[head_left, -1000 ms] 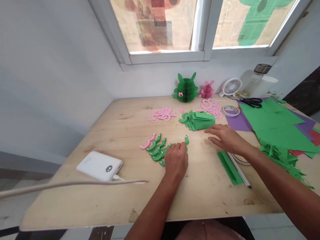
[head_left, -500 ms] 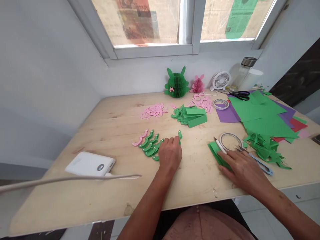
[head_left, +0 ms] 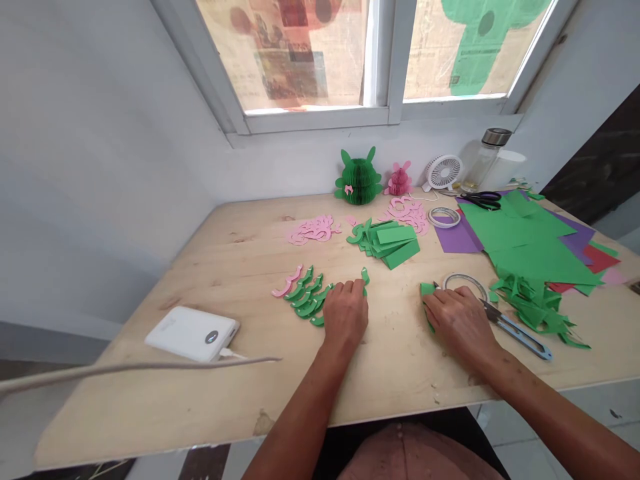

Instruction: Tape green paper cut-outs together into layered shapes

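Note:
My left hand [head_left: 346, 310] rests on the table with its fingers curled down over a curved green paper strip [head_left: 365, 275], whose end pokes out beyond the knuckles. Left of this hand lies a row of scalloped green paper strips [head_left: 303, 297] with small white patches, and a scalloped pink paper strip [head_left: 287, 282] at its end. My right hand [head_left: 460, 318] has its fingers bent over a folded green paper [head_left: 427, 289], gripping its near part. A pen is mostly covered by that hand; just its dark tip shows. Beside it are a tape roll [head_left: 467, 279] and a blue-handled cutting tool [head_left: 523, 335].
Green paper rectangles [head_left: 397, 241] and pink cutouts [head_left: 315, 230] lie farther back. Green scraps [head_left: 535, 303] and coloured sheets [head_left: 525, 233] cover the right side. A green paper figure [head_left: 359, 183], a small fan [head_left: 443, 173] and a bottle [head_left: 483, 163] stand along the wall. A white power bank [head_left: 193, 333] lies left.
My right hand has moved left and up, now covering most of the pen and more of the folded green paper. My left hand keeps its place on the strip. The view has tilted slightly upward.

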Demonstrator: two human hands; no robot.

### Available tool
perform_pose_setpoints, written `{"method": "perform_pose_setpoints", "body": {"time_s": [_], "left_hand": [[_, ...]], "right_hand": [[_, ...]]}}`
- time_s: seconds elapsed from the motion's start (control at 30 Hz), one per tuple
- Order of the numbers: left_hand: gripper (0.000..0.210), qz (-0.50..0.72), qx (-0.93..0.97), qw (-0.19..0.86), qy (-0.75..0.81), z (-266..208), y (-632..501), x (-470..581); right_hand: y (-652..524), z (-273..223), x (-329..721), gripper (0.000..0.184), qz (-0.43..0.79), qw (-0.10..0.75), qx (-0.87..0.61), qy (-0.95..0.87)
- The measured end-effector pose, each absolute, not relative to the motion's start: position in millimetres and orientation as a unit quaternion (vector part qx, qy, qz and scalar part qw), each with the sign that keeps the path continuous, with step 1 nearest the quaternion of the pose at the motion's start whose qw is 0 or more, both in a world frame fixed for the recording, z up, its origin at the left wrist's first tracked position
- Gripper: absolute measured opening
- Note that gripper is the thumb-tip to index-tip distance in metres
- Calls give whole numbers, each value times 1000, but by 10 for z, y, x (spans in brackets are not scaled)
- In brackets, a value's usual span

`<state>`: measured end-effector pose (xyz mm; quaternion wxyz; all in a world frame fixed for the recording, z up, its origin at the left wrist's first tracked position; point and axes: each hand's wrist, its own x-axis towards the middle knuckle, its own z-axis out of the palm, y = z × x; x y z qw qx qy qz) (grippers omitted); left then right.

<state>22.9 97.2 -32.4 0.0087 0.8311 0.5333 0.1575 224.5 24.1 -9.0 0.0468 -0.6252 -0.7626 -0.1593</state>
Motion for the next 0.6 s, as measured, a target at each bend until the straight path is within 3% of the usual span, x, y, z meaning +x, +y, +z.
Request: {"method": "perform_pose_setpoints", "body": {"time_s": [0.3, 0.6], "left_hand": [[21, 159, 831, 20, 533, -315, 970, 243], [20, 158, 835, 11, 528, -253, 927, 235]], "right_hand": [[495, 44, 2117, 26, -212, 84, -607, -762], [805, 83, 2084, 32, -239, 50, -566, -788]]}}
